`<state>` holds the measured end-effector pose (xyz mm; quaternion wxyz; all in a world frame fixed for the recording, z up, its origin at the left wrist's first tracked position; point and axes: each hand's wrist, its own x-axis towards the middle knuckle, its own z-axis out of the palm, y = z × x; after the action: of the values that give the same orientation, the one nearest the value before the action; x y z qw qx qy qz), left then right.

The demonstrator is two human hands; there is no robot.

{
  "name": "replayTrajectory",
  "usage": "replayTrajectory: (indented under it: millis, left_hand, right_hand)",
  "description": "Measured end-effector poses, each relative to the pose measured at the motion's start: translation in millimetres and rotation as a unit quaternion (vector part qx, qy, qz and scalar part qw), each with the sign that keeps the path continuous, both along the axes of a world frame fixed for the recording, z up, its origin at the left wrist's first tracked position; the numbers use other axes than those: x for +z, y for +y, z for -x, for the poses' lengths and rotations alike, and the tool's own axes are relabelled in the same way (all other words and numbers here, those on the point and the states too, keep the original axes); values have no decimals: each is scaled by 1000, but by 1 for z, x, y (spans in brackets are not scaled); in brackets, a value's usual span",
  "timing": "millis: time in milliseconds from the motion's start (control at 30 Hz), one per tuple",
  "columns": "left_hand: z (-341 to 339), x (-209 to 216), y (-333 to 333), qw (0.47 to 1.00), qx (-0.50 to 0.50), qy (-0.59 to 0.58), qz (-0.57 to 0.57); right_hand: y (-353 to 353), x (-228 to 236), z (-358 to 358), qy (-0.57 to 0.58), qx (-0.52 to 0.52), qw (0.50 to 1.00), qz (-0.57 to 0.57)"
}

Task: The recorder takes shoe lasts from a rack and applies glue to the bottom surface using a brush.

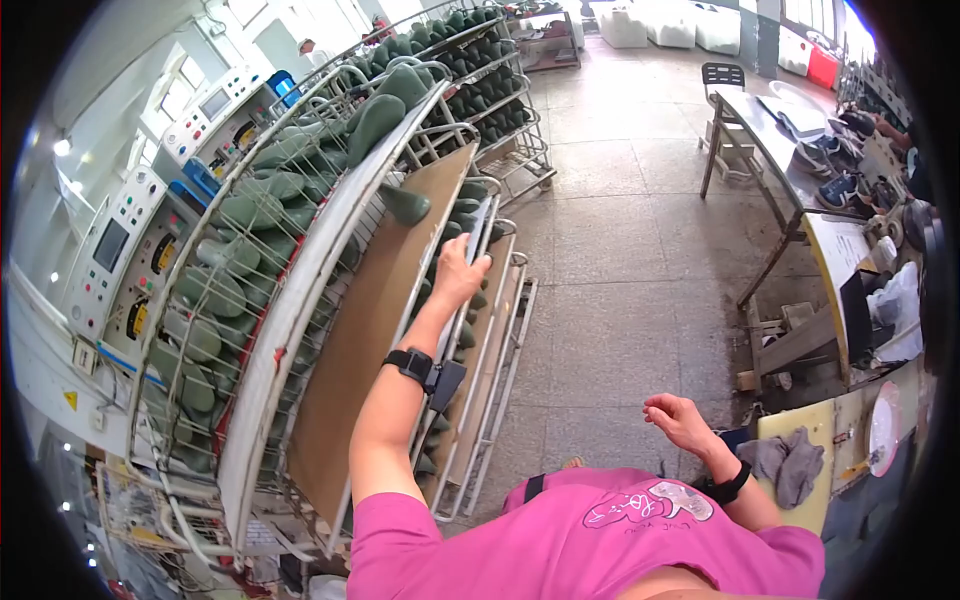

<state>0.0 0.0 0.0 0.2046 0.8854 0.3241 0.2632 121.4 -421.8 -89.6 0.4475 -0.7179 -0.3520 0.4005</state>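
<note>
My left hand (460, 272) reaches out to a metal rack cart (300, 300) and rests on the rail of one of its shelves, fingers curled over the edge. The cart holds several dark green shoe lasts (250, 215) on wire racks and a brown board shelf (370, 310); one last (405, 203) lies on that board just beyond my hand. A black band with a small device (425, 370) sits on my left wrist. My right hand (678, 418) hangs free over the tiled floor, fingers loosely apart and holding nothing, with a black wristband behind it.
A second rack of green lasts (480, 60) stands farther back. Control panels (130, 250) line the left wall. On the right, a long metal table (790, 170) carries shoes, and a yellowish bench (800, 450) has a grey rag (790, 465). Tiled floor (620, 280) lies between.
</note>
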Motion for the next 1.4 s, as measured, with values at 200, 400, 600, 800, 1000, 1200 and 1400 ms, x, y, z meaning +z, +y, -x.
replayTrajectory:
  millis: [200,400,600,800,1000,1200,1400]
  left_hand:
    - [-13,3,111,978,181,-23,104]
    - [-19,-29,223,930,260,-99,240]
    - [-33,-40,256,922,323,-32,210]
    - [-68,-6,255,880,405,93,229]
    - [-34,-32,258,886,394,-29,243]
    - [-66,65,130,887,196,-72,412]
    - [-48,114,32,959,-29,120,255]
  right_hand:
    - [80,14,-13,1,103,994,27]
    - [132,-7,-93,-32,172,982,71]
    - [200,-2,-161,-48,220,972,69]
    - [243,-12,-209,-43,223,970,89]
    - [294,-14,-207,-38,265,961,63]
    - [345,-29,-201,148,258,955,4]
    - [394,62,-164,692,221,687,-18]
